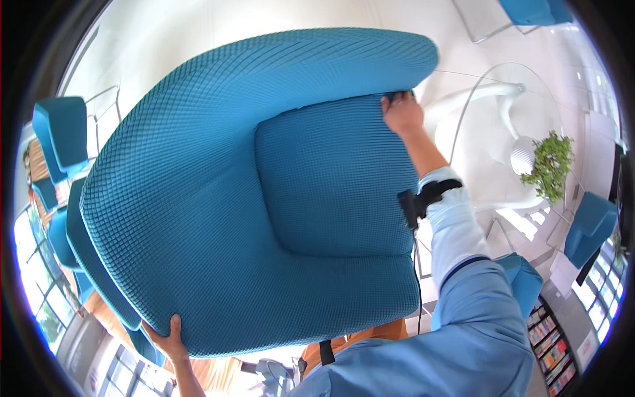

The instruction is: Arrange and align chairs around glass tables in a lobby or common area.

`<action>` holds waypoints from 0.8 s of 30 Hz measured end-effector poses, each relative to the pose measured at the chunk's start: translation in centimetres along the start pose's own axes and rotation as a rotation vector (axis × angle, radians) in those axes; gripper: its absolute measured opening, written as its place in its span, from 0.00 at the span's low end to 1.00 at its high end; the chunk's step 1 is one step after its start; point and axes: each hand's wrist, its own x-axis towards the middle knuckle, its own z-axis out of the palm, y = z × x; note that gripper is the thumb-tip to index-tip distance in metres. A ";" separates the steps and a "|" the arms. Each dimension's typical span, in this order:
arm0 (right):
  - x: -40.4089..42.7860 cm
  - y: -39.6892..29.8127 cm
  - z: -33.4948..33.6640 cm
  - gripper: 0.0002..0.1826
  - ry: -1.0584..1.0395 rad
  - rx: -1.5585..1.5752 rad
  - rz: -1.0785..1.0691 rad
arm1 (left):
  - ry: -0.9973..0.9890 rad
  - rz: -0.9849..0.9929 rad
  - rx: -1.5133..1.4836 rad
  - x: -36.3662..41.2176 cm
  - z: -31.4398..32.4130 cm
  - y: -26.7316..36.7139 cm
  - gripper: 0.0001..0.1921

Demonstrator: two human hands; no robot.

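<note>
A large blue armchair with waffle-textured fabric fills the middle of the head view. Its curved back and arms wrap around a seat cushion. At the lower left, my left hand grips the armchair's outer rim, thumb on the inner face and fingers hidden behind the edge. My right hand is at the front end of the crease between the cushion and the far arm. Its fingertips are tucked into that crease, so I cannot see whether they pinch fabric. A black strap device sits on my right wrist.
Right of the armchair stands a glass-topped table with white legs and a potted plant. Other blue chairs are around the room. A bookshelf is at lower right. A black cable hangs beside the armchair's front edge.
</note>
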 end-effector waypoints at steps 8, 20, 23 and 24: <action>1.8 -2.5 -3.0 0.24 -0.450 -0.123 -0.020 | -0.006 -0.024 0.062 -0.3 -0.4 1.0 0.42; 1.3 -7.9 -1.8 0.25 -0.327 -0.250 -0.221 | -0.022 -0.037 0.055 -0.3 -0.6 2.1 0.38; -0.9 -11.9 -2.2 0.19 -0.360 -0.251 -0.311 | -0.001 -0.036 0.071 -0.3 -0.5 2.2 0.39; -2.1 -13.6 -2.7 0.16 -0.366 -0.274 -0.411 | -0.002 -0.037 0.083 -0.3 -0.5 2.3 0.39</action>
